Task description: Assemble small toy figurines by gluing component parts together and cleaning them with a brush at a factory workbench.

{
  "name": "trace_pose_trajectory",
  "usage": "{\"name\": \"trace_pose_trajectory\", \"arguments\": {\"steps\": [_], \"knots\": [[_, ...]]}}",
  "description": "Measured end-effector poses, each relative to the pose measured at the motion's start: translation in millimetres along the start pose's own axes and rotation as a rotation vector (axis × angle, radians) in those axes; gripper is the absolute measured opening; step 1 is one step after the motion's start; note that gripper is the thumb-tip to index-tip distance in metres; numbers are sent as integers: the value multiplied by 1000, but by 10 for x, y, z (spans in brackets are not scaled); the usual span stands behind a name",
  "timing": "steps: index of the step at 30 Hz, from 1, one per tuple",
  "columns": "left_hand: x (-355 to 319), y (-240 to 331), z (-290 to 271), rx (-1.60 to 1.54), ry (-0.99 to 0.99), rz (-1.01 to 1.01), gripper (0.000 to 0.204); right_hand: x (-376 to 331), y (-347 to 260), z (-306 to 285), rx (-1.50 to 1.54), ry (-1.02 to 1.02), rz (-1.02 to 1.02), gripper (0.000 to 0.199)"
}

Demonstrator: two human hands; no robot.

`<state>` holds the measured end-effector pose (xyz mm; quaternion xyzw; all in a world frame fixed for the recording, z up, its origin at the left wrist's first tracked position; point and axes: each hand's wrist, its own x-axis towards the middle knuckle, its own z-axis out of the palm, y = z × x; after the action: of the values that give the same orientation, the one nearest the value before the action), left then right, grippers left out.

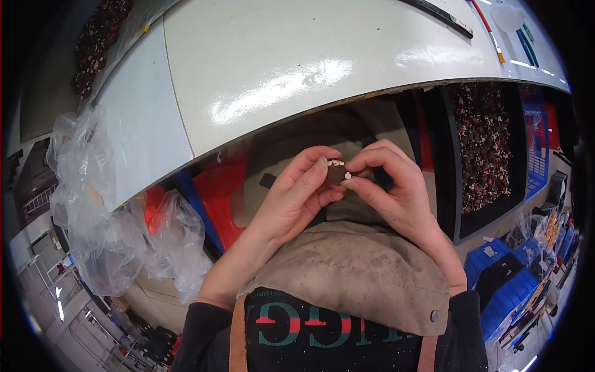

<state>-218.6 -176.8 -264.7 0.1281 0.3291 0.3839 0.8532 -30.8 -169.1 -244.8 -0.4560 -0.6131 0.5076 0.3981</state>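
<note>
A small dark brown round piece point(336, 174) with pale bits along its upper edge is held over my lap. My left hand point(290, 197) grips it between thumb and fingers from the left. The thumb and forefinger of my right hand point(396, 184) pinch together at its right edge, by a small pale bit point(348, 176). Whether that bit is fixed to the round piece I cannot make out. Beneath both hands lies a brown apron point(347, 254) over my lap.
Ahead is a glossy white table point(248, 56). At right stands a black tray point(460, 214) of many dark, red and pale pieces, near blue crates point(503, 282). Another heap point(99, 46) lies far left. Clear plastic bags point(93, 204) hang at left. A brush point(489, 31) lies far right.
</note>
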Motion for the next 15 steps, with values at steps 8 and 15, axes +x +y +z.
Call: {"name": "trace_pose_trajectory", "arguments": {"steps": [8, 15], "knots": [[-19, -50, -5, -58, 27, -10, 25, -22, -25, 28, 36, -14, 58, 13], [-87, -5, -36, -58, 33, -13, 26, -36, -31, 111, 40, -20, 52, 11]]}}
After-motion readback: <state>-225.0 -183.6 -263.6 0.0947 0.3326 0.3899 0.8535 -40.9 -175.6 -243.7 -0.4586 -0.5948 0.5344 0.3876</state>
